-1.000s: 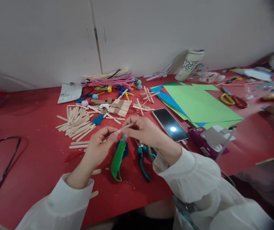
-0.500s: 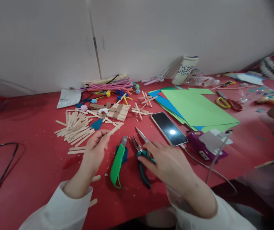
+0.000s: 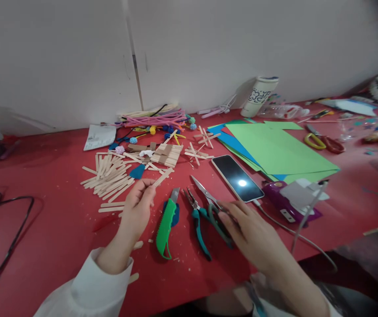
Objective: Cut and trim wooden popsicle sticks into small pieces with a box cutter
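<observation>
My left hand (image 3: 140, 204) is closed, pinching a wooden craft stick (image 3: 163, 177) that points up and to the right. My right hand (image 3: 248, 224) is at the handles of a pair of scissors (image 3: 205, 190), thumb and fingers closed around the upper loop, part of which they hide. The blades still lie toward the table. Just left of the scissors are teal-handled pliers (image 3: 197, 224) with their jaws slightly apart. Between the hands lies a green utility knife (image 3: 166, 226), its blade out. Beyond my left hand, many loose craft sticks (image 3: 109, 174) are heaped.
A phone (image 3: 238, 177) with a cable lies right of the scissors, near a purple adapter (image 3: 283, 200). Behind are coloured paper sheets (image 3: 275, 145), glued stick pieces (image 3: 167, 154), pipe cleaners (image 3: 156, 119) and a tumbler (image 3: 259, 97). Scissors with yellow and red handles (image 3: 324, 141) lie farther right.
My right hand has drawn back to the right, off the pliers, uncovering more of the scissors' handle. My left hand keeps the craft stick. The view has shifted slightly.
</observation>
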`<move>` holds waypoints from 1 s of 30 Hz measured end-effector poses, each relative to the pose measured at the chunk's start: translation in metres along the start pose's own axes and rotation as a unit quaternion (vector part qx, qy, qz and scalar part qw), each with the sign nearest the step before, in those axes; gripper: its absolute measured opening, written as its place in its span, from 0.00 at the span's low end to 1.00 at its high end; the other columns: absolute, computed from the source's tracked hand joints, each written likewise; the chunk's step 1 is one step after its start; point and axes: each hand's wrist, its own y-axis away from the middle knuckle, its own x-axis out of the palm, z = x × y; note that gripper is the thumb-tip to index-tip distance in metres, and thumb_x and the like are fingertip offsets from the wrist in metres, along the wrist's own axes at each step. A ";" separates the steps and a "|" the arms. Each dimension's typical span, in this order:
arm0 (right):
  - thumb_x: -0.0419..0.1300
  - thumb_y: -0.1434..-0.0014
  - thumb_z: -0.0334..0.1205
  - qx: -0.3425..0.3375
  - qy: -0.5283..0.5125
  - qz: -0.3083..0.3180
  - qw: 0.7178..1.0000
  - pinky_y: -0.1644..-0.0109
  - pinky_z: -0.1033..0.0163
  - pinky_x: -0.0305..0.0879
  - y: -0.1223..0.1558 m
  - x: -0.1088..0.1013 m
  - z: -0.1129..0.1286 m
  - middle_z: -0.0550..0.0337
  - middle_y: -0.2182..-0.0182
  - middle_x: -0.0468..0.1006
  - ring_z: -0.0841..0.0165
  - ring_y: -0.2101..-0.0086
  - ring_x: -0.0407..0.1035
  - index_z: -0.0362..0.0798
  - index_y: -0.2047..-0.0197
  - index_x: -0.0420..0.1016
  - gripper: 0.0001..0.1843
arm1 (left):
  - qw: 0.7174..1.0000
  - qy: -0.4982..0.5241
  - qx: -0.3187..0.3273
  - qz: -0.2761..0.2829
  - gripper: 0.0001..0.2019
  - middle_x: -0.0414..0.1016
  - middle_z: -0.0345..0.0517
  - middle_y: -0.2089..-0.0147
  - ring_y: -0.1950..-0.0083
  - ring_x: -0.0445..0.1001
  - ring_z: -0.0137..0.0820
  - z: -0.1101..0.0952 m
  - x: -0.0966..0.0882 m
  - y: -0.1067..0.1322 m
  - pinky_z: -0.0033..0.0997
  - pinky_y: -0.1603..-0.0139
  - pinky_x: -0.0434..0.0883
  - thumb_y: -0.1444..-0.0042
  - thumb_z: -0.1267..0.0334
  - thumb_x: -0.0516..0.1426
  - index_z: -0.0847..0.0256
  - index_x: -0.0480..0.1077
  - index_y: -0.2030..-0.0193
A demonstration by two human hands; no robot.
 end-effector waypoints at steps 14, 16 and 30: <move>0.64 0.56 0.52 0.250 -0.563 0.053 0.786 0.80 0.67 0.56 -0.009 -0.014 -0.014 0.62 0.76 0.69 0.73 0.81 0.59 0.50 0.50 0.66 0.31 | 0.992 -0.111 0.039 -0.037 0.09 0.57 0.33 0.78 0.78 0.54 0.22 -0.006 -0.001 0.004 0.22 0.79 0.55 0.45 0.56 0.51 0.59 0.63 0.67; 0.61 0.54 0.59 0.211 -0.655 0.012 0.726 0.83 0.67 0.53 0.012 -0.016 -0.004 0.59 0.72 0.70 0.74 0.82 0.56 0.56 0.49 0.66 0.31 | 0.992 -0.113 0.039 -0.038 0.08 0.56 0.33 0.78 0.79 0.54 0.22 -0.006 -0.001 0.005 0.22 0.79 0.54 0.44 0.57 0.51 0.59 0.63 0.67; 0.62 0.50 0.57 0.142 -0.806 0.301 0.489 0.83 0.73 0.52 0.025 -0.001 0.070 0.65 0.79 0.67 0.80 0.86 0.57 0.49 0.60 0.70 0.21 | 0.980 -0.157 0.124 -0.022 0.07 0.61 0.34 0.75 0.76 0.59 0.24 -0.007 0.002 0.011 0.23 0.74 0.59 0.42 0.60 0.50 0.58 0.63 0.68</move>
